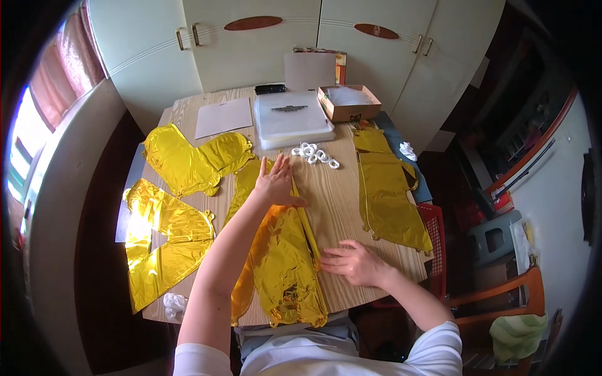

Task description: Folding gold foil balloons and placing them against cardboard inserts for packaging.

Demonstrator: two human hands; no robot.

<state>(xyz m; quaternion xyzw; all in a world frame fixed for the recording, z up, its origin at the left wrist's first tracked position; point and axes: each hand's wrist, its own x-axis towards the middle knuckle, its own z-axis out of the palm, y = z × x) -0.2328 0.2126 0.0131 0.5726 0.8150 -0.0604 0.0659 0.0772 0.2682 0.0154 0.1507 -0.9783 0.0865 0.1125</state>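
Observation:
A flat gold foil balloon [285, 257] lies in front of me, creased and folded along its length. Across its far part my left hand [276, 183] rests flat, fingers stretched away from me and thumb out to the right. My right hand [356, 263] lies at the balloon's right edge, fingers extended and fingertips by the foil; whether they press on it I cannot tell. More flat gold foil balloons surround it: an angular one [169, 250] and a curved one [194, 160] on the left, and a long one [389, 194] on the right.
Beyond the hands sit several white ribbon coils [315, 154], a stack of clear plastic bags [293, 128], a white sheet [223, 118] and a cardboard box [351, 111]. Crumpled white tissue [175, 306] lies at the near left corner. A red basket [434, 250] stands beside the table's right edge.

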